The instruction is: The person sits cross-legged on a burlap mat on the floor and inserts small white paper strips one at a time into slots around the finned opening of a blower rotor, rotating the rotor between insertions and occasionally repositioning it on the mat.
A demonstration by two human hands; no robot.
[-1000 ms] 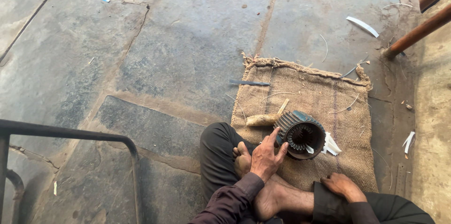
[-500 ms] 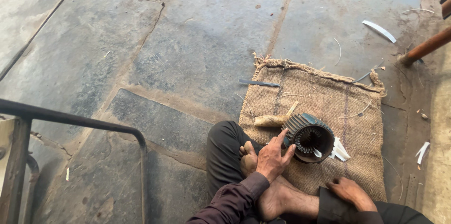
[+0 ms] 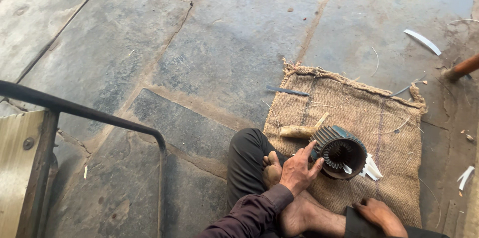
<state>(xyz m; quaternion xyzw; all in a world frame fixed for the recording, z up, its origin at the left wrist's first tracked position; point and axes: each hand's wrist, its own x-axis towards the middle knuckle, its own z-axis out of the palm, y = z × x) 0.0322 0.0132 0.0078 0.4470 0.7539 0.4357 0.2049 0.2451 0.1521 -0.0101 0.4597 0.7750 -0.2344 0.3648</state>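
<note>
On a piece of burlap sacking [image 3: 349, 113] spread over the stone floor [image 3: 239, 33], a dark ribbed metal cylinder [image 3: 342, 150] lies on its side with its open, toothed mouth turned towards the camera; the person's left hand [image 3: 298, 170] rests against its near left side, fingers spread and open, the index finger and thumb touching the ribbed wall rather than closed round it; the right hand [image 3: 380, 214] lies palm down at the lower edge of the sacking, well apart from the cylinder, fingers loosely curled on the cloth and holding nothing that can be seen. The person sits cross-legged in dark trousers, one bare foot [image 3: 273, 168] tucked just left of the left hand and another bare foot [image 3: 304, 215] below it. Just behind the cylinder, touching or nearly touching its far left edge, lies a pale wooden handle [image 3: 297, 131]; a few white paper strips [image 3: 370, 168] lie just right of the cylinder's mouth, and one small slip sits inside the mouth; thin pale slivers are scattered over the sacking. A flat grey metal strip [image 3: 287, 90] lies on the floor at the sacking's upper left edge; a longer white strip [image 3: 423, 41] lies on the stone farther off to the upper right; a brown wooden pole [image 3: 461, 68] enters from the right edge; a black metal rail [image 3: 90, 115] curves across the lower left, beside a pale wooden board [image 3: 17, 163].
</note>
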